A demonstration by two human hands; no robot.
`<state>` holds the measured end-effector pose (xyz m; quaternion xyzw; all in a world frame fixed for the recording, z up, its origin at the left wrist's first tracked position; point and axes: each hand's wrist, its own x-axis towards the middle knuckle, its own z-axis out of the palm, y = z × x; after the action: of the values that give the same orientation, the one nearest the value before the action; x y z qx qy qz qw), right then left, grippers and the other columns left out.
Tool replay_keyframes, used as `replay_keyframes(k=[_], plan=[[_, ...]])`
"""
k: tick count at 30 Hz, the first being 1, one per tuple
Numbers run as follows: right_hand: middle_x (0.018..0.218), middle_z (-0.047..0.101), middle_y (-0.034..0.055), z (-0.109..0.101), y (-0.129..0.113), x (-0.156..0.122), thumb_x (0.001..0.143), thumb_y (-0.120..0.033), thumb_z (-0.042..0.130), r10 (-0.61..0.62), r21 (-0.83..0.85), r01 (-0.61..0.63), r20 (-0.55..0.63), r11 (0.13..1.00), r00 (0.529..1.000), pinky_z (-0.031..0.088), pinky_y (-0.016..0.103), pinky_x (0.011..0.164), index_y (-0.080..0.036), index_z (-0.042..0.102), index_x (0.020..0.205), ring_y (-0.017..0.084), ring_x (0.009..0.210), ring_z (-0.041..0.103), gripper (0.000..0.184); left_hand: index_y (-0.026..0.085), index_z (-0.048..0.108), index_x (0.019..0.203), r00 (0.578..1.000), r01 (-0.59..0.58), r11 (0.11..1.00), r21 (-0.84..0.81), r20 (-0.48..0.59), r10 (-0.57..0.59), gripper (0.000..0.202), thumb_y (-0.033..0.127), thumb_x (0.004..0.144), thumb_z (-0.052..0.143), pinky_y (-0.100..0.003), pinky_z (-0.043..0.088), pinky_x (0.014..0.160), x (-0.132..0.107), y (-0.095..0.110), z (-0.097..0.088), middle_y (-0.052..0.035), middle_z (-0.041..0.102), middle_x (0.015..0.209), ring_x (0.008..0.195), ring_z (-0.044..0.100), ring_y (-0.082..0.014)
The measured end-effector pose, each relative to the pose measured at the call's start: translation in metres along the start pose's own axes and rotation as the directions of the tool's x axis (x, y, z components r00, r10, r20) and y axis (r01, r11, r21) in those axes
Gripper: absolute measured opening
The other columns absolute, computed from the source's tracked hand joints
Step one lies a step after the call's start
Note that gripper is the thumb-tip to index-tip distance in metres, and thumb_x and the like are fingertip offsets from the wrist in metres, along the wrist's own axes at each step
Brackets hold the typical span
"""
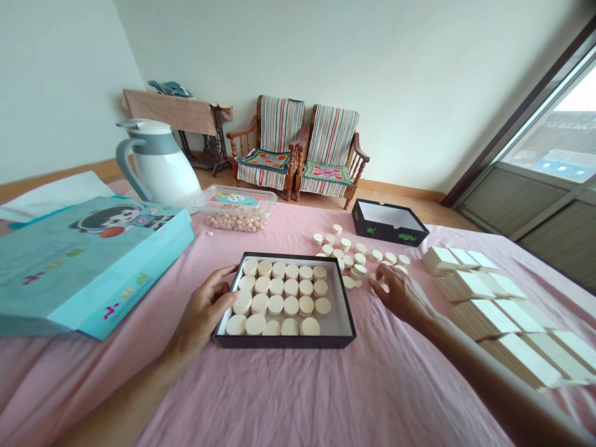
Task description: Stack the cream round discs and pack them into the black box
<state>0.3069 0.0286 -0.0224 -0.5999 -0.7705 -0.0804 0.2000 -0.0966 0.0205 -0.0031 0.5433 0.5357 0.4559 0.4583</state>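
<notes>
A shallow black-rimmed box [339, 310] with a white inside lies in front of me, holding rows of stacked round wooden discs [275, 305]. My left hand [210, 302] grips the box's left side, its thumb over the rim beside a disc stack and its fingers along the outer wall. To the right of the box, loose wooden discs [359, 258] are scattered on the cloth. My right hand [398, 290] is down among them, thumb and fingers closed on a pale disc [375, 283] that they partly hide.
A pink cloth [279, 391] covers the table. Stacked rectangular wooden pieces [484, 313] stand at right; a black lid [390, 222] lies behind the discs. On the left are a light-blue box [93, 261], a white jug [161, 164] and a clear tub of nuts [237, 214].
</notes>
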Motion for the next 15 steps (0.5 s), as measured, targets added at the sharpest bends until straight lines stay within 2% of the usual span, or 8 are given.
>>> replay_keyframes(k=[3, 6, 9, 15], plan=[[0.073, 0.056, 0.0038, -0.003, 0.0, 0.0, 0.082, -0.026, 0.049, 0.051, 0.049, -0.052, 0.02, 0.997, 0.999, 0.036, 0.028, 0.059, -0.021, 0.044, 0.078, 0.017, 0.066, 0.051, 0.008, 0.014, 0.048, 0.131, 1.0, -0.005, 1.0, 0.004, -0.002, 0.005, 0.064, 0.033, 0.071, 0.061, -0.024, 0.041, 0.048, 0.0, 0.001, 0.001, 0.0024, 0.059, 0.062, 0.051, 0.055, -0.0155], [0.08, 0.058, 0.004, -0.01, 0.001, 0.0, 0.077, -0.023, 0.051, 0.104, 0.112, -0.102, -0.014, 0.988, 0.995, 0.038, 0.028, 0.061, -0.021, 0.044, 0.086, 0.018, 0.07, 0.053, 0.011, 0.014, 0.049, 0.13, 1.0, -0.008, 1.0, 0.005, -0.004, 0.008, 0.063, 0.034, 0.072, 0.061, -0.024, 0.041, 0.047, -0.001, 0.002, 0.001, 0.0024, 0.059, 0.061, 0.05, 0.055, -0.0156], [0.086, 0.058, 0.0048, -0.017, 0.004, -0.001, 0.073, -0.018, 0.051, 0.062, 0.156, -0.061, 0.0, 0.986, 0.998, 0.041, 0.03, 0.068, -0.021, 0.044, 0.092, 0.019, 0.077, 0.054, 0.02, 0.015, 0.049, 0.13, 1.0, -0.007, 1.0, 0.008, -0.002, 0.007, 0.063, 0.035, 0.072, 0.062, -0.023, 0.041, 0.047, -0.001, 0.001, 0.0, 0.0025, 0.059, 0.061, 0.05, 0.055, -0.0155], [0.095, 0.06, 0.0066, -0.014, 0.005, -0.013, 0.072, -0.013, 0.049, -0.036, 0.188, 0.009, 0.141, 0.982, 0.989, 0.043, 0.034, 0.076, -0.02, 0.046, 0.104, 0.021, 0.088, 0.057, 0.033, 0.016, 0.049, 0.13, 1.0, -0.004, 1.0, 0.009, 0.004, 0.004, 0.064, 0.035, 0.07, 0.062, -0.024, 0.041, 0.048, 0.0, 0.0, 0.0, 0.0023, 0.06, 0.063, 0.051, 0.056, -0.0157]])
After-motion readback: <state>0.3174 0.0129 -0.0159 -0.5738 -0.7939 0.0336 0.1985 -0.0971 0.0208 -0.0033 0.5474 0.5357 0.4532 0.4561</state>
